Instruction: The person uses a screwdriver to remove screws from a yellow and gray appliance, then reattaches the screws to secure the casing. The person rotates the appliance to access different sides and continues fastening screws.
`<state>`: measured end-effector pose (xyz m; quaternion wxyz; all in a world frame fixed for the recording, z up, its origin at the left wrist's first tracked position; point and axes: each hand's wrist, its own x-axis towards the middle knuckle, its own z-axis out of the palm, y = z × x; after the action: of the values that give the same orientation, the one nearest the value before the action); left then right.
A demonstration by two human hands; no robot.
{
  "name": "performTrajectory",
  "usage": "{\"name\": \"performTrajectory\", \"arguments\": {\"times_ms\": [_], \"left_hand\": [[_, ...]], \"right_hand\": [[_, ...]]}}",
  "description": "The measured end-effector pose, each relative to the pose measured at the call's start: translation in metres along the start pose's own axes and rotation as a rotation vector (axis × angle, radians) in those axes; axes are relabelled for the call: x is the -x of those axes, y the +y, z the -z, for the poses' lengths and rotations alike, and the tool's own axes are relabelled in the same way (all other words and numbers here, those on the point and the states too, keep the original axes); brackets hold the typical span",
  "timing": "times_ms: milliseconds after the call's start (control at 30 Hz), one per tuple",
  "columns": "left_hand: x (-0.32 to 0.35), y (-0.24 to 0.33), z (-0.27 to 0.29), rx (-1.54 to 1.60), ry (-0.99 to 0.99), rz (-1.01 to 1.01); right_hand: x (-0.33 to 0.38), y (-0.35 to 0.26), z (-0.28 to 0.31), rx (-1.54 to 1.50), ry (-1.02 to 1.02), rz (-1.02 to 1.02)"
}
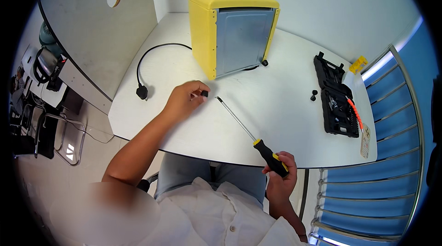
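My left hand (pixel 186 99) is closed, pinching a small black rubber foot (pixel 204 93) between thumb and fingers, just above the white table (pixel 175 126). My right hand (pixel 282 177) wraps round the black and yellow handle of a long screwdriver (pixel 239 121). Its shaft slants up to the left, and the tip ends a short way right of the black foot. Beyond both hands stands a yellow box-shaped appliance (pixel 202 39) with a grey metal panel (pixel 244 39) facing me and a black handle on top. Another black foot (pixel 264 63) shows at its lower right corner.
From the appliance a black power cord (pixel 142 59) curves left to a plug (pixel 142 92). Two small black pieces (pixel 313 95) lie near an opened black tool case (pixel 336 103) at right. An orange flexible shaft (pixel 354 113) rests along the case. Metal railing (pixel 405 94) borders the right side.
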<state>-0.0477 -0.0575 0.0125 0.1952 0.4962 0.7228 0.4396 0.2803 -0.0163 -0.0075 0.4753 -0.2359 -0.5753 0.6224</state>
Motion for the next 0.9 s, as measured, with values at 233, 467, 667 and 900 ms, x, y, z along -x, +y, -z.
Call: {"name": "performTrajectory", "arguments": {"times_ms": [233, 467, 667, 900], "left_hand": [[0.018, 0.02, -0.009, 0.856, -0.18, 0.208], [0.016, 0.022, -0.017, 1.303, -0.209, 0.429], [0.014, 0.015, -0.022, 1.425, -0.274, 0.47], [0.006, 0.018, -0.023, 1.346, -0.322, 0.295]], "right_hand": [[-0.001, -0.004, 0.002, -0.152, 0.05, 0.013], [0.001, -0.005, 0.008, -0.18, 0.044, 0.014], [0.001, -0.003, 0.009, -0.167, 0.06, 0.003], [0.0, 0.0, 0.009, -0.158, 0.032, 0.028]]}}
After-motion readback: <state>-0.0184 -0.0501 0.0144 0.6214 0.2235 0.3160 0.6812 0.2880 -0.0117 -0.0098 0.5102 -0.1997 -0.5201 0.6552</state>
